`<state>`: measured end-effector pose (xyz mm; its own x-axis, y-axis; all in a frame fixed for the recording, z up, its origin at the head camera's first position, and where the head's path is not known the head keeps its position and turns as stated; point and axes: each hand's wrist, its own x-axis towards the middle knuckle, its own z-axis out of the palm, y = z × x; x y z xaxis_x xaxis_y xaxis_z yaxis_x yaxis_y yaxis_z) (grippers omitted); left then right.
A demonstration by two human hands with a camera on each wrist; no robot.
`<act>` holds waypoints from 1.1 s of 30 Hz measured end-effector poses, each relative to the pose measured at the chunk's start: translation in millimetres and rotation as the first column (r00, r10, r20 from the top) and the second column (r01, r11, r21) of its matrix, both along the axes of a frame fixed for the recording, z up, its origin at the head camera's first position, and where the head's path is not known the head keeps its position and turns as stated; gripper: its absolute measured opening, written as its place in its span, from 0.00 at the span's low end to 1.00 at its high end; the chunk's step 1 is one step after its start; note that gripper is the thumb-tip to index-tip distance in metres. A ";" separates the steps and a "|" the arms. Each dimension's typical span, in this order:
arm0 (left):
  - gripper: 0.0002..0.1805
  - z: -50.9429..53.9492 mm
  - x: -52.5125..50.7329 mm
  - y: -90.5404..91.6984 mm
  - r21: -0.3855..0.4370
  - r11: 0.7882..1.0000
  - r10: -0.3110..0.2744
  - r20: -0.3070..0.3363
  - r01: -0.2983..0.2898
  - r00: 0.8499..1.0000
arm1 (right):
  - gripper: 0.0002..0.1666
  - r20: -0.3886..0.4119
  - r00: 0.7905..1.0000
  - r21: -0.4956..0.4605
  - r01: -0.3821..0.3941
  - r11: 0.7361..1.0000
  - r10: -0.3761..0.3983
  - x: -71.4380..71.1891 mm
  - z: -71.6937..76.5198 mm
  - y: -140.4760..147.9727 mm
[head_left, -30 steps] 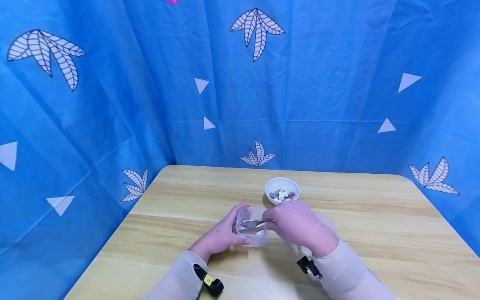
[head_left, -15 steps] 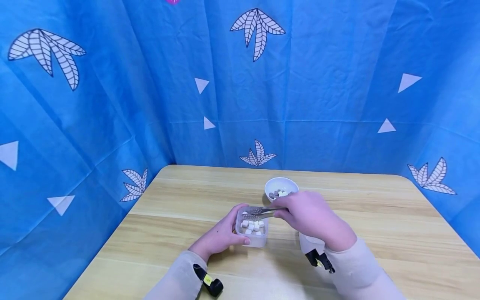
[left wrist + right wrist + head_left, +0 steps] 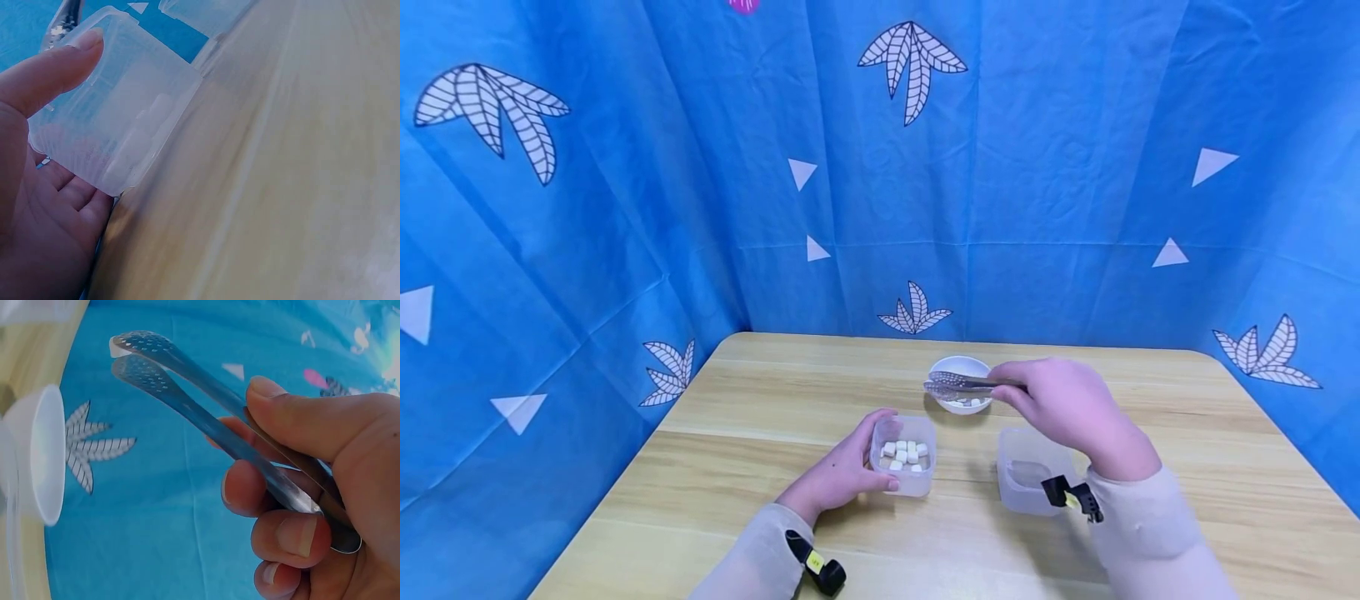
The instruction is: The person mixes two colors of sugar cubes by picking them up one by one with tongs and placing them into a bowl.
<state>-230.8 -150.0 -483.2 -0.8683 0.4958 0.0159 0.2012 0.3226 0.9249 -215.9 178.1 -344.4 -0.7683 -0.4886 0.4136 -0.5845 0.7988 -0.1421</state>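
Note:
My left hand [image 3: 842, 471] grips a clear plastic box [image 3: 906, 483] from its left side, with the thumb at the near wall. Several small white cubes [image 3: 912, 456] lie on the bottom of that box. In my right hand [image 3: 1067, 408] is a pair of metal tongs [image 3: 970, 383] with dotted tips. The tips hang over the white bowl [image 3: 958, 362] and hide much of its contents; a few pale pieces show below them. In the right wrist view, a small white piece [image 3: 117, 348] sits between the tips of the tongs.
A second clear plastic box [image 3: 1026, 500] stands on the right, partly under my right wrist. The wooden table [image 3: 715, 450] meets a blue patterned curtain [image 3: 1045, 167] at the back and sides.
My right hand has lifted the tongs out of the left box and carried them up and right to above the bowl. The right box has come into fuller view. My left hand stays put.

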 end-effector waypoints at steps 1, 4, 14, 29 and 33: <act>0.55 0.1 0.1 0.1 0.004 1.000 0.000 0.005 0.000 1.000 | 0.10 0.006 1.000 0.002 0.014 1.000 -0.014 -1.4 0.1 3.5; 0.55 0.5 0.5 0.4 0.012 1.000 -0.001 0.007 0.001 1.000 | 0.11 0.027 0.998 0.014 0.054 0.998 -0.055 -5.2 0.3 13.4; 0.55 0.0 0.3 0.6 0.010 1.000 0.000 0.007 0.000 1.000 | 0.13 0.140 0.971 0.065 0.185 0.981 -0.193 -16.7 -4.4 39.7; 0.56 -2.1 0.1 0.2 -0.020 1.000 0.012 -0.009 -0.012 1.000 | 0.14 0.148 0.973 0.060 0.170 0.984 -0.177 -7.5 2.1 33.8; 0.55 -3.2 0.2 0.1 -0.018 1.000 0.013 -0.008 -0.013 1.000 | 0.14 0.113 0.988 0.043 0.097 0.994 -0.101 -0.8 5.2 20.5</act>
<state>-230.6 -149.8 -486.4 -0.8745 0.4849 0.0141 0.2045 0.3422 0.9171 -216.7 198.7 -339.2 -0.8550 -0.4214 0.3024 -0.4839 0.8580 -0.1725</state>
